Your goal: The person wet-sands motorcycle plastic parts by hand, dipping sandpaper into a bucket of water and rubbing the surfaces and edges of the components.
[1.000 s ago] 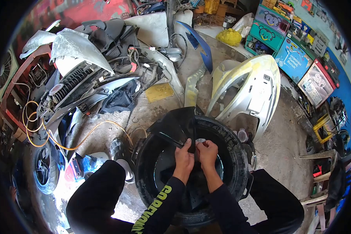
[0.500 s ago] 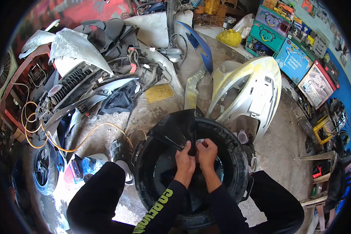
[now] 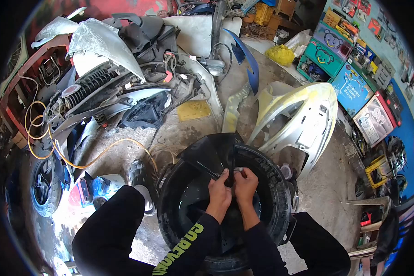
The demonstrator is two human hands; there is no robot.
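A glossy black plastic body panel (image 3: 209, 152) rises over the far side of a large black tub (image 3: 276, 202). My left hand (image 3: 220, 194) grips the panel's lower part, its thumb laid along the surface. Close beside it, my right hand (image 3: 246, 187) is closed with its fingertips against the panel's right edge. A small pale thing shows at those fingertips, too small to name. Inside the tub there is dark liquid with a sheen, and dark shapes lie under my wrists.
A sanded yellow-and-white fairing (image 3: 324, 124) lies right of the tub. Motorcycle parts (image 3: 138, 96) pile up at left, with an orange hose (image 3: 106, 151) running across the floor. A wheel (image 3: 46, 186) lies at far left. Boxes (image 3: 352, 87) line the right wall.
The head view has shifted slightly, so the surroundings sit lower. Both hands stay at the panel; the right fingertips have moved only a little along its edge.
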